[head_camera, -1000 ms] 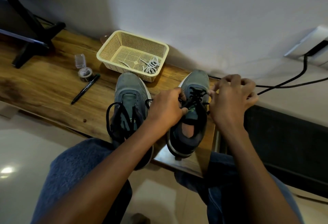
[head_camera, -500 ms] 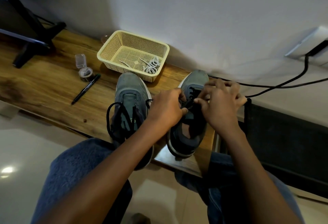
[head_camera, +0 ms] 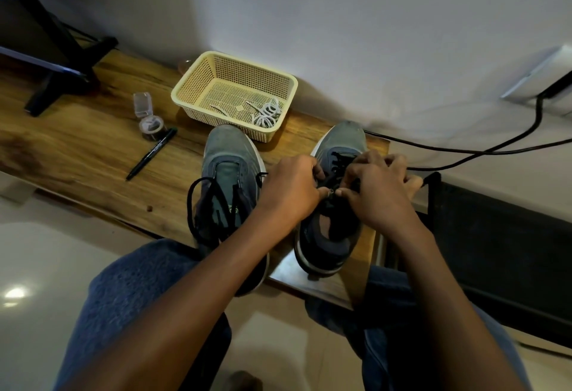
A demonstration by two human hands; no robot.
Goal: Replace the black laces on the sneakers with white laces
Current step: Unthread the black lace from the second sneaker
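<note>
Both hands have closed in over the right sneaker (head_camera: 332,205) on the counter (head_camera: 77,149): left hand (head_camera: 291,188) and right hand (head_camera: 376,189) pinch its black lace (head_camera: 335,171) between them, thumbs nearly touching. White laces (head_camera: 266,113) wait in the basket (head_camera: 198,84) beyond the toes.

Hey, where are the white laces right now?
In the head view the white laces lie bundled in the near right corner of the cream basket, which sits by the wall just beyond the left sneaker.
</note>
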